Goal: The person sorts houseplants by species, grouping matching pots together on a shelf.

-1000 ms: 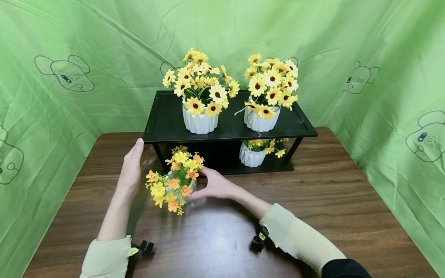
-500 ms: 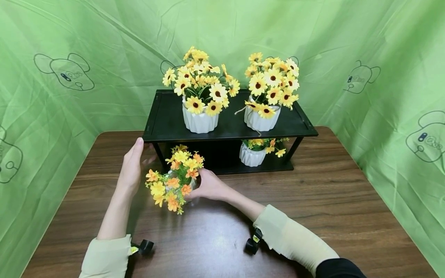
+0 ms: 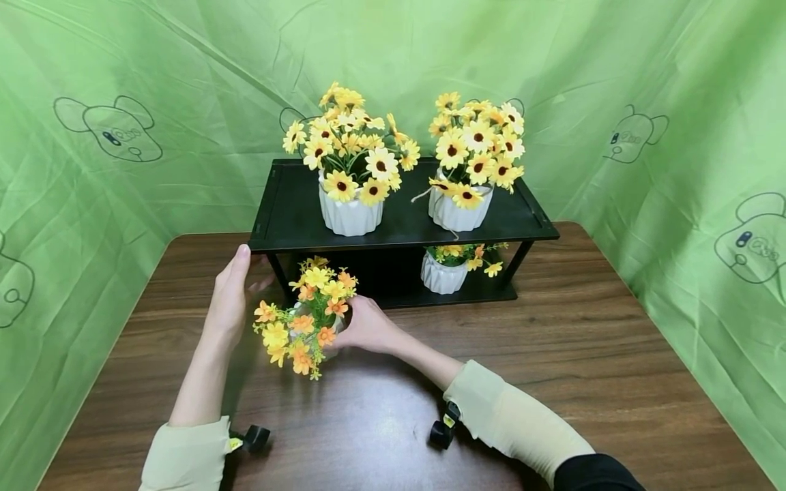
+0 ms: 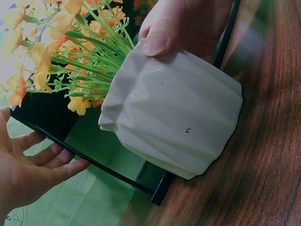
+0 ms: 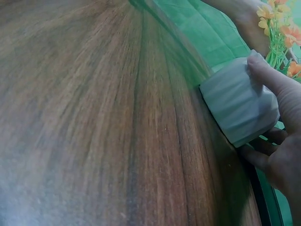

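Around a white fluted flowerpot (image 4: pixel 174 113) with yellow and orange artificial flowers (image 3: pixel 313 307), my right hand (image 3: pixel 371 327) curls its thumb and fingers. The pot is in front of the left end of a black two-tier shelf (image 3: pixel 405 221), close over the table. In the head view the blossoms hide most of it. The thumb lies near its rim in the left wrist view. My left hand (image 3: pixel 228 300) is at the shelf's front left corner. Its fingers (image 4: pixel 47 155) extend loosely along the black frame, thumb tip at the upper board's edge, and it holds nothing.
Two white pots of yellow daisies, a left one (image 3: pixel 350 211) and a right one (image 3: pixel 457 208), stand on the top board. Another white pot (image 3: pixel 443 274) with small flowers is on the lower tier at right. Green cloth (image 3: pixel 209 82) surrounds the wooden table (image 3: pixel 552 354).
My right hand has moved slightly left and closed its grip on the pot. The pot and my left hand have stayed almost in place.
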`<state>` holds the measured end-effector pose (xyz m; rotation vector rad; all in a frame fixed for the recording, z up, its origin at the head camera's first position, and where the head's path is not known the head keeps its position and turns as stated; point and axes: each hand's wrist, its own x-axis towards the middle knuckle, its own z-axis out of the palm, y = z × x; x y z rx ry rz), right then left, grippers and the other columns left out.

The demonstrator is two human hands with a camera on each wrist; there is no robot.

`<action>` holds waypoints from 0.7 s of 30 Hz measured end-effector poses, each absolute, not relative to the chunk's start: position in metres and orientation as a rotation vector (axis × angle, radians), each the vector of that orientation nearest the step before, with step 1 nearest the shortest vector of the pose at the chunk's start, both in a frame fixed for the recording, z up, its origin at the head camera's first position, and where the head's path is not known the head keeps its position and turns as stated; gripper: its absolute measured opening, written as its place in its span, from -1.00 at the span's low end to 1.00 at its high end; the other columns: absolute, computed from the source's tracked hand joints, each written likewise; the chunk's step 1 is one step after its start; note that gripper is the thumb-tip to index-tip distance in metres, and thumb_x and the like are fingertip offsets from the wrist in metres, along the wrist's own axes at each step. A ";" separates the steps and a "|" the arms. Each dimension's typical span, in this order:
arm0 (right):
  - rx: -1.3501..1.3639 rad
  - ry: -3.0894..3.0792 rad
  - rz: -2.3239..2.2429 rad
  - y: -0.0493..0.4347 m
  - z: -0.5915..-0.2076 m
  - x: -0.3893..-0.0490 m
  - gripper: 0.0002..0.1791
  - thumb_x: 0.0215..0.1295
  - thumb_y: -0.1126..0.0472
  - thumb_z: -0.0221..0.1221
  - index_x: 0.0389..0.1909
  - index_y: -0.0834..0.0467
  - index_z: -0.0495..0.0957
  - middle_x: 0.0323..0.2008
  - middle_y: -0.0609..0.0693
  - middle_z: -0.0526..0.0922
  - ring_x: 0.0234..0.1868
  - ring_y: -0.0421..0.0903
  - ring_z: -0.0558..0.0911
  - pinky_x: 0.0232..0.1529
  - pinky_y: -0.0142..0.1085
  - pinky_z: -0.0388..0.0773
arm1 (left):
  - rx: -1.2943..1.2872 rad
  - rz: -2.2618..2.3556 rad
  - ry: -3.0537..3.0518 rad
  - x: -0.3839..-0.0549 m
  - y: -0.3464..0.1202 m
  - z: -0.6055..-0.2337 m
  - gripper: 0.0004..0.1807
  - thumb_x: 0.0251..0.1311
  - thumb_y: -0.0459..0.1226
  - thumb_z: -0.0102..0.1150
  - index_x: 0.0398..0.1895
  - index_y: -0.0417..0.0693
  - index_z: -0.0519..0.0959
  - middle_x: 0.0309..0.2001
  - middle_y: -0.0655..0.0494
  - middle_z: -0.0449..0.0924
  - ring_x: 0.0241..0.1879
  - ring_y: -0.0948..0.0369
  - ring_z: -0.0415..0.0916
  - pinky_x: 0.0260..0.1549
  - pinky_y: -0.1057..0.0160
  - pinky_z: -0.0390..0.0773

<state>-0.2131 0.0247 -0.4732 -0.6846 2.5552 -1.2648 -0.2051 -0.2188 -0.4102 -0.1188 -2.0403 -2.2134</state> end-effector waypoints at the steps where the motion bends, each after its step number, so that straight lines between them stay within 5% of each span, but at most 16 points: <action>1: -0.690 2.557 -1.269 0.025 -0.473 -0.213 -0.22 -0.14 -0.05 0.64 0.17 0.03 0.58 0.01 -0.08 0.74 -0.01 -0.29 0.65 0.08 -0.45 0.61 | -0.120 -2.212 -2.041 -0.205 -0.219 -0.410 -0.58 0.61 0.09 -0.18 0.18 0.11 0.56 0.06 0.12 0.51 0.18 0.22 0.43 0.09 0.41 0.65; 21: -0.706 2.600 -1.345 0.045 -0.465 -0.222 -0.35 -0.16 0.05 0.63 0.03 0.09 0.64 -0.09 -0.05 0.77 -0.05 -0.21 0.68 0.08 -0.27 0.70 | -0.133 -2.235 -2.014 -0.204 -0.218 -0.410 -0.60 0.61 0.08 -0.17 0.14 0.11 0.57 0.02 0.12 0.54 0.16 0.22 0.48 0.13 0.37 0.64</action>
